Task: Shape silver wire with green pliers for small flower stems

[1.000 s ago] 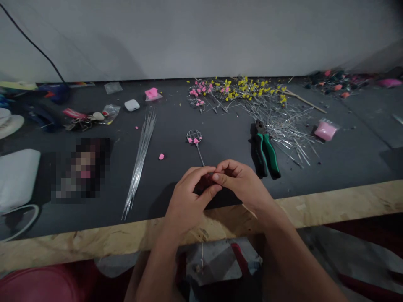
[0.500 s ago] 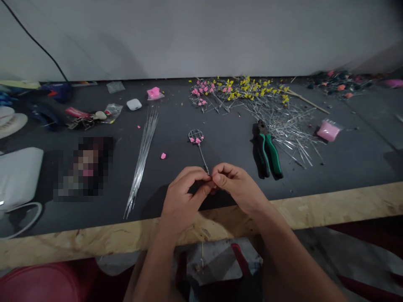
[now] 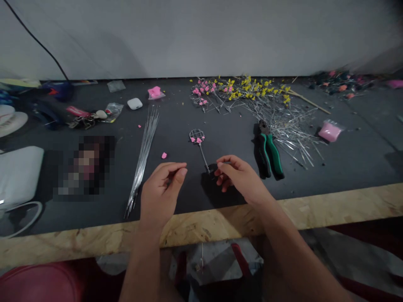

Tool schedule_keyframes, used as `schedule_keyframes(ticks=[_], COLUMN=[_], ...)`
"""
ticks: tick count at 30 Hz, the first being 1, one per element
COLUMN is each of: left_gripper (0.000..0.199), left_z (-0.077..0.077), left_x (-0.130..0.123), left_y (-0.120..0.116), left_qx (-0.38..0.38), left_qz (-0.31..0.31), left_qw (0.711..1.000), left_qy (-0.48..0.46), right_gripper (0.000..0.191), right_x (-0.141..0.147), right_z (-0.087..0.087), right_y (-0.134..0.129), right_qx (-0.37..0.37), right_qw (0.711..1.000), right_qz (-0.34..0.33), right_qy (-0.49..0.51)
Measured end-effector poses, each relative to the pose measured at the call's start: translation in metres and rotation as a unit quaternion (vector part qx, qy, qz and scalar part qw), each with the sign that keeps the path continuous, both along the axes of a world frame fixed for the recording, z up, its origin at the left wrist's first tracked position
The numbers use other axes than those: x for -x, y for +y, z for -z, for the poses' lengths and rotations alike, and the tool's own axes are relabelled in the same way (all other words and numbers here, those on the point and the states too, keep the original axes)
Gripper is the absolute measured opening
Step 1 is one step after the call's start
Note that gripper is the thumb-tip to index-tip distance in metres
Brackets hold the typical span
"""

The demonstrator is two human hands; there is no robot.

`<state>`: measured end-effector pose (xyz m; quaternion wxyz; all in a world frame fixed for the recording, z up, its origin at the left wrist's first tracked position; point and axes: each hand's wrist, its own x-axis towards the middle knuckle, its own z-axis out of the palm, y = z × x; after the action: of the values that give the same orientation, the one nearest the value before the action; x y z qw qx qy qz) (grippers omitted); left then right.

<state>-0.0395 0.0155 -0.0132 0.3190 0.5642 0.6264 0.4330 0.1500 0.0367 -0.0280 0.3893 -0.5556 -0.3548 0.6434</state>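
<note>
A small wire racket (image 3: 204,156) with a round gridded head and pink flower-like bits lies on the dark tabletop between my hands. My left hand (image 3: 162,188) is closed in a pinch to the left of its handle, thumb and forefinger pressed close. Anything between those fingertips is too small to make out. Just right of the handle's end, my right hand (image 3: 234,176) has thumb and forefinger together, the other fingers curled below. Whether it grips something is hidden. A small pink lump (image 3: 164,155) lies beyond my left hand.
A bundle of straight wires (image 3: 143,159) lies left of my left hand. Green-handled pliers (image 3: 270,153) rest at right, beside a heap of wire pieces (image 3: 292,130). Yellow-tipped wire pieces (image 3: 252,87) are piled at the back, and a pink packet (image 3: 330,131) sits far right.
My hands, together at the racket's handle end before, have come apart. The left moved left; the right stayed close to the handle. The racket still lies in place.
</note>
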Motion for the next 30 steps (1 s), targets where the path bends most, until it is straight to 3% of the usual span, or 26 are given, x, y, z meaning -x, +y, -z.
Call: schedule_keyframes(ticks=[5, 10, 14, 19, 30], left_gripper=[0.020, 0.024, 0.025, 0.026, 0.027], left_z=[0.002, 0.004, 0.004, 0.006, 0.005], left_x=[0.002, 0.003, 0.003, 0.002, -0.002], left_y=[0.002, 0.003, 0.004, 0.006, 0.003], left_qx=[0.042, 0.066, 0.074, 0.077, 0.090], left_qz=[-0.041, -0.028, -0.031, -0.029, -0.008], left_qw=[0.998, 0.997, 0.997, 0.997, 0.995], left_qy=[-0.008, -0.028, 0.013, -0.004, 0.045], right_gripper=[0.009, 0.007, 0.008, 0.006, 0.008], right_x=[-0.007, -0.002, 0.003, 0.006, 0.020], right_z=[-0.001, 0.002, 0.002, 0.001, 0.000], right_y=[0.004, 0.004, 0.004, 0.003, 0.014], right_qx=[0.043, 0.018, -0.013, 0.030, -0.037], right_qw=[0.997, 0.998, 0.997, 0.991, 0.995], right_qz=[-0.057, -0.064, -0.078, -0.127, -0.097], right_qy=[-0.009, 0.009, -0.001, 0.025, 0.004])
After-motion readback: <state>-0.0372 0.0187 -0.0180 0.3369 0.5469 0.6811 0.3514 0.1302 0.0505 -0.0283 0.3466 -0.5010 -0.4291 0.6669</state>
